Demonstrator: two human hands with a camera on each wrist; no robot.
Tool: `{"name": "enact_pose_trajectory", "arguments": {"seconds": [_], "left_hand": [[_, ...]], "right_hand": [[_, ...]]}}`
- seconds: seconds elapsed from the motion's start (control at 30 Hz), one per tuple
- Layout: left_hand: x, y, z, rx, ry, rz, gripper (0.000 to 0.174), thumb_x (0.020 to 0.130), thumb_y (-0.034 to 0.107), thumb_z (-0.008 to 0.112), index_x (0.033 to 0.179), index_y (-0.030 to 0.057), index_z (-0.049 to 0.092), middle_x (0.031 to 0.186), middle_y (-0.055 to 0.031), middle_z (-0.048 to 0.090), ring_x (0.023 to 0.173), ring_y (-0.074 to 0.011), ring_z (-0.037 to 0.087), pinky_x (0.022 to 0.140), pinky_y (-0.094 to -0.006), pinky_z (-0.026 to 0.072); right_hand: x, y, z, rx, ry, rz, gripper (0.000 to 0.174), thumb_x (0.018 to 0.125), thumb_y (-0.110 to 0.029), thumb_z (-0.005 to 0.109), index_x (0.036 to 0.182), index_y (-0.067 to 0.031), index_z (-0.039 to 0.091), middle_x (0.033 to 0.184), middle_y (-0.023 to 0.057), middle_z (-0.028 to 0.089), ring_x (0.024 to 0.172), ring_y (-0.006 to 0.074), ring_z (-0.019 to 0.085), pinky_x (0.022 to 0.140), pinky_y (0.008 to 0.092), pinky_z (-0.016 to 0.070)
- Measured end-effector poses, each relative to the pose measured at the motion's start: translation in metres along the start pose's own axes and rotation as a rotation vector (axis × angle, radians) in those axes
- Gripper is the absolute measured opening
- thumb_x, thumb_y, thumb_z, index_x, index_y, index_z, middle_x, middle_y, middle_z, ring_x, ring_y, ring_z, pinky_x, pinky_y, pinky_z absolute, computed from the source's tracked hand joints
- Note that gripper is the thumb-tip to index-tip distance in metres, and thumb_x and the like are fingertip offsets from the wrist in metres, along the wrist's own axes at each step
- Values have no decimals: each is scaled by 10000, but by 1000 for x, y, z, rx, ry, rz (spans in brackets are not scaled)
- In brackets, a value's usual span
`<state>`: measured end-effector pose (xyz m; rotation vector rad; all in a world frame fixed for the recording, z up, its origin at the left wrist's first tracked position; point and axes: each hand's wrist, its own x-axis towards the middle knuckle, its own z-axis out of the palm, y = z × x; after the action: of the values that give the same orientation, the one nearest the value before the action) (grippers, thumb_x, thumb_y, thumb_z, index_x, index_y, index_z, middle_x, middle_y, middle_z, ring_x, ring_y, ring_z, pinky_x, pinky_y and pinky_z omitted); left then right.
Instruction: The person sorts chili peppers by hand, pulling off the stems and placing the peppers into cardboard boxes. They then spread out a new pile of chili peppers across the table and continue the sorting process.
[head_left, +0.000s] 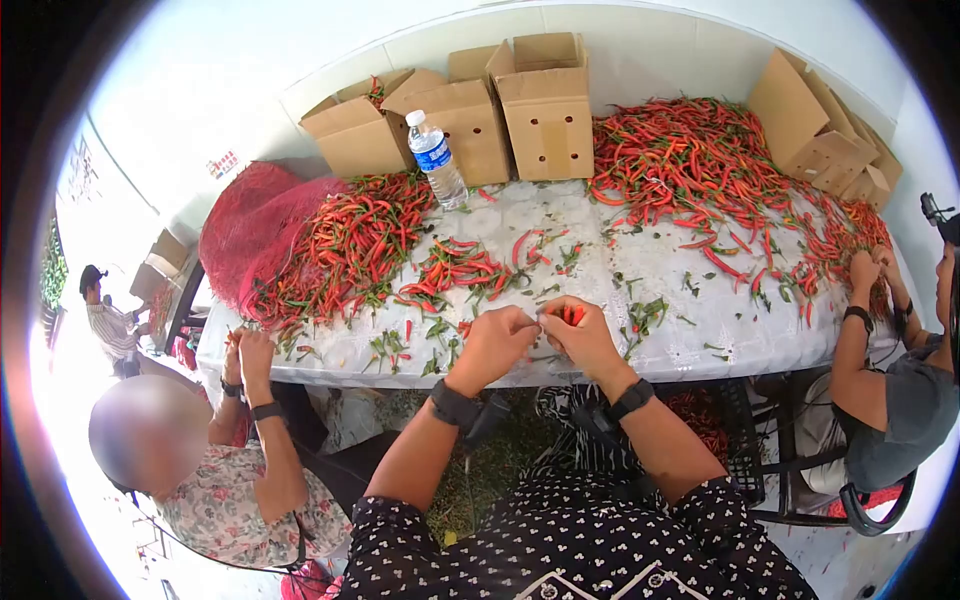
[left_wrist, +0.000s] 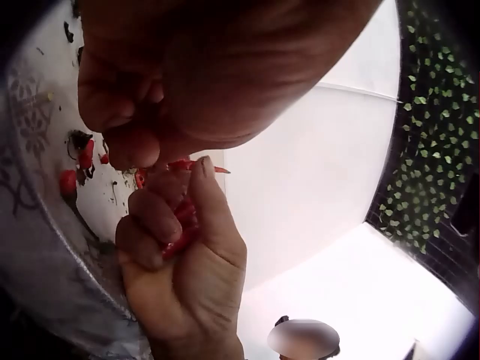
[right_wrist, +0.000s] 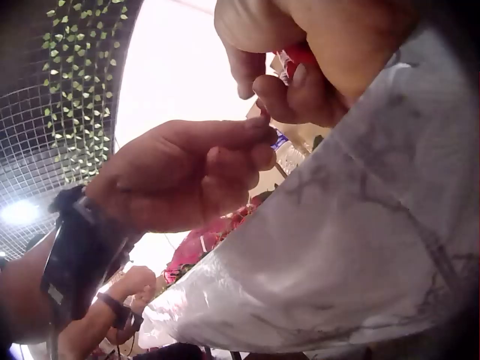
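Note:
Over the table's front edge, my left hand (head_left: 493, 345) and right hand (head_left: 588, 338) meet at the fingertips. The right hand grips several red chili peppers (left_wrist: 178, 240) in its curled fingers; their red also shows in the head view. A thin pepper tip (left_wrist: 221, 170) pokes out beside the right thumb in the left wrist view. My left thumb and forefinger pinch the end of a chili pepper, its small red bit (right_wrist: 262, 110) visible between the hands in the right wrist view; the rest is hidden by fingers. Loose chili peppers (head_left: 465, 272) lie just beyond the hands.
Big chili heaps (head_left: 690, 160) lie at back right and, beside a red mesh bag (head_left: 265, 225), at left. Cardboard boxes (head_left: 545, 110) and a water bottle (head_left: 436, 160) stand behind. Green stems (head_left: 645, 315) litter the tablecloth. People sit on both sides; a black crate (head_left: 740, 440) is below.

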<state>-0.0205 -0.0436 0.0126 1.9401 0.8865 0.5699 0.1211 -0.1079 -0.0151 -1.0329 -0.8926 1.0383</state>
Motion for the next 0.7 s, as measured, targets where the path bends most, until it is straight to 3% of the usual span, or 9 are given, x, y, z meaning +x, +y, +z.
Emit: {"name": "enact_pose_trajectory", "arguments": {"seconds": [0.07, 0.2, 0.27, 0.37, 0.4, 0.47, 0.57, 0.63, 0.7], "left_hand": [[-1, 4, 1, 39, -12, 0, 127, 798, 99, 583, 785, -27, 578, 656, -45, 598, 546, -71, 526, 510, -217, 428], [-13, 16, 7, -63, -17, 30, 125, 804, 91, 578, 784, -33, 574, 643, -48, 588, 552, -73, 533, 504, -214, 424], [-21, 26, 9, -99, -97, 49, 149, 815, 110, 575, 770, -32, 573, 642, -37, 584, 550, -70, 530, 502, -224, 428], [-14, 32, -6, 127, -295, 121, 176, 831, 145, 568, 771, -19, 585, 664, -32, 594, 542, -66, 536, 508, -234, 432], [-4, 24, -10, 40, -245, 88, 191, 830, 180, 563, 786, -1, 608, 691, -60, 605, 549, -112, 563, 527, -262, 440], [28, 10, -26, 412, 46, 328, 191, 800, 194, 573, 796, 9, 621, 735, -117, 613, 590, -210, 599, 551, -313, 454], [71, -8, -41, 533, 204, 453, 209, 752, 220, 591, 778, 16, 626, 731, -146, 601, 648, -286, 596, 584, -366, 462], [88, -12, -42, 784, 137, 224, 204, 708, 235, 593, 742, 39, 637, 742, -177, 596, 693, -340, 590, 624, -420, 473], [96, -20, -37, 863, 87, 126, 213, 693, 234, 616, 756, 31, 641, 724, -144, 613, 687, -311, 595, 619, -397, 465]], "right_hand": [[3, 4, -1, 61, 24, 50, 94, 828, -91, 566, 846, 2, 558, 618, 7, 524, 477, 51, 441, 409, 196, 323], [6, 1, -10, 175, 18, 123, 92, 828, -104, 567, 796, -23, 537, 612, 12, 518, 471, 54, 432, 394, 205, 296], [14, 7, -23, 457, 55, 139, 112, 836, -115, 553, 763, -43, 510, 599, 18, 504, 456, 65, 419, 382, 208, 265], [10, 1, -13, 400, 74, 95, 123, 847, -116, 532, 749, -53, 492, 596, 23, 500, 448, 76, 411, 379, 206, 248], [9, 2, -14, 403, 74, 96, 123, 847, -116, 532, 749, -53, 492, 596, 23, 500, 448, 76, 411, 379, 206, 248], [9, 2, -15, 460, 74, 115, 72, 847, -86, 510, 784, -52, 520, 621, 43, 525, 461, 90, 434, 375, 212, 265], [8, -2, -15, 488, 64, 122, 57, 838, -53, 479, 814, -44, 531, 674, 60, 554, 470, 94, 444, 375, 211, 273], [7, -1, -15, 465, 61, 119, 61, 833, -41, 473, 834, -38, 534, 693, 65, 561, 469, 95, 443, 375, 210, 275], [7, -1, -16, 440, 56, 119, 75, 828, -29, 466, 853, -32, 537, 712, 70, 567, 467, 96, 442, 374, 209, 278]]}}
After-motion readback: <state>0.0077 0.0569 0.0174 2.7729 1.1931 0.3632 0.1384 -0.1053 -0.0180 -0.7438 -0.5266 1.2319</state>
